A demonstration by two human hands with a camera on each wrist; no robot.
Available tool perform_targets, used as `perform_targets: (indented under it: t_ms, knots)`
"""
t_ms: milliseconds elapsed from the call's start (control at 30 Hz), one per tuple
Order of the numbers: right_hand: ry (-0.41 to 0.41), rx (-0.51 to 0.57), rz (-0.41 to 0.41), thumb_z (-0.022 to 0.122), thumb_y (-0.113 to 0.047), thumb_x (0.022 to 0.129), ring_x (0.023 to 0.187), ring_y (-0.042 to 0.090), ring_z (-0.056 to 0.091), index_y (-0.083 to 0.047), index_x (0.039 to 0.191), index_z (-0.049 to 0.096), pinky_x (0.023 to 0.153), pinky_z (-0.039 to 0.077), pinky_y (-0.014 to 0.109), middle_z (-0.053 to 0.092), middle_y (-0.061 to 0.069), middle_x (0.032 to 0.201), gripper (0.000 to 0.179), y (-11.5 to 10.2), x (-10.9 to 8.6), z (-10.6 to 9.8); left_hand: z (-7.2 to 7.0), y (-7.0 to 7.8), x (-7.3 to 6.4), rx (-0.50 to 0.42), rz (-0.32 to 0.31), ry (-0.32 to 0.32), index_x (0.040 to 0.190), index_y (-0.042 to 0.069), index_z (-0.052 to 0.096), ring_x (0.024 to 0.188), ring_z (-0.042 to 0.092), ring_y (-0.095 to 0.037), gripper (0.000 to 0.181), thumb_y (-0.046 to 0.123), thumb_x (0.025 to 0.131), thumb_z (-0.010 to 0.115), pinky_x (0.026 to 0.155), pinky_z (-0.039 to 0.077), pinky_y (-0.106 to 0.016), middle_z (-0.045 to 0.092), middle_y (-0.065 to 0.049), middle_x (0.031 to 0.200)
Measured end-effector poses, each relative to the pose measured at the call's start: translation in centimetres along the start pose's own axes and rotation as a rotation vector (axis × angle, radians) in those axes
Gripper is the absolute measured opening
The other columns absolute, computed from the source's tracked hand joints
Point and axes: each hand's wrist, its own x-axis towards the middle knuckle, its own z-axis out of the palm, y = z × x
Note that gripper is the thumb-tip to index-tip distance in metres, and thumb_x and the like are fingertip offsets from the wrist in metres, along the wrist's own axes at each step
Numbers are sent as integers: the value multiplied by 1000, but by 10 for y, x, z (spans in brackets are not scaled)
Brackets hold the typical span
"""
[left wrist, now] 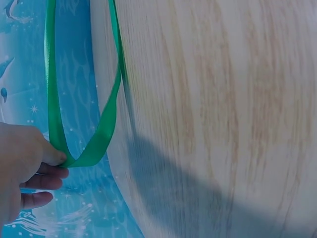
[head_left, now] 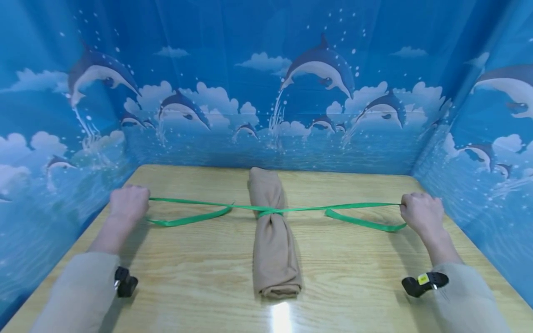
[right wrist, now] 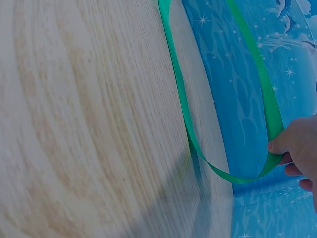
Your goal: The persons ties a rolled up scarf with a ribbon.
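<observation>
A brown cloth [head_left: 275, 259], folded into a long bundle, lies lengthwise mid-table. Around its narrowed waist runs a green ribbon [head_left: 341, 206], crossed on top. My left hand [head_left: 130, 201] pinches one side of the ribbon between thumb and finger, far out to the left. On the opposite side my right hand [head_left: 423, 212] pinches the other length. Both lengths stretch nearly straight between hands and bundle. Past each grip a loose tail hangs and curves back toward the bundle; in the left wrist view the ribbon [left wrist: 101, 141] bends below the thumb, as the right wrist view's ribbon [right wrist: 233, 177] does.
The wooden table [head_left: 200, 273] has blue dolphin-print curtains [head_left: 233, 60] behind it and along both sides. Each sleeve carries a small black wrist camera, one on the left [head_left: 126, 282] and one on the right [head_left: 424, 283].
</observation>
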Motion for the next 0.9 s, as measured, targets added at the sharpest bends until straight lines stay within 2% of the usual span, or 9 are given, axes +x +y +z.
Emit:
perform_targets:
  t_ms: [133, 267, 333, 400, 500, 700, 900]
  knots:
    - [-31, 6, 15, 52, -3, 81, 66, 32, 51, -4, 74, 64, 65, 35, 56, 57, 9, 69, 14, 2, 0, -1, 1, -4, 1, 1, -1, -23, 60, 3, 58, 64, 56, -36, 12, -1, 71, 59, 46, 43, -50, 56, -17, 64]
    - [-49, 14, 26, 52, -3, 82, 71, 39, 54, -2, 77, 65, 81, 30, 69, 58, 11, 72, 14, 4, -1, -2, 2, -5, 1, -2, 3, -47, 61, 4, 57, 65, 56, -36, 13, 0, 73, 60, 46, 43, -50, 56, -17, 64]
    - [-80, 15, 35, 52, -3, 83, 72, 40, 54, -1, 81, 65, 77, 35, 67, 59, 14, 74, 14, 5, -1, -2, 2, -5, 0, -8, 9, -52, 60, 5, 56, 65, 56, -36, 15, -1, 74, 59, 46, 43, -51, 56, -17, 64]
    - [-118, 29, 50, 51, -4, 83, 73, 39, 55, 0, 84, 65, 65, 42, 61, 59, 15, 77, 14, 7, -1, -2, 2, -5, -1, -15, 15, -56, 60, 5, 55, 64, 56, -37, 16, 0, 74, 60, 46, 43, -51, 56, -16, 64]
    - [-170, 47, 71, 51, -6, 84, 70, 35, 55, -1, 87, 64, 47, 38, 46, 58, 16, 79, 14, 8, -1, -4, 4, -6, -2, -25, 23, -49, 58, 6, 54, 61, 56, -36, 17, -1, 73, 58, 45, 43, -50, 56, -15, 63]
    - [-206, 75, 71, 51, -9, 86, 61, 23, 51, -5, 82, 62, 46, 36, 40, 57, 9, 74, 12, 6, 0, -2, 7, -4, -3, -17, 23, -95, 58, 7, 50, 54, 50, -27, 20, -4, 74, 54, 43, 42, -43, 49, -8, 59]
    - [-261, 50, 65, 52, -10, 88, 57, 21, 44, -9, 72, 57, 47, 35, 37, 50, 4, 64, 17, 7, -2, 0, 9, -3, -4, -1, 37, -129, 61, 6, 52, 55, 49, -24, 17, 0, 74, 61, 47, 44, -42, 49, -7, 60]
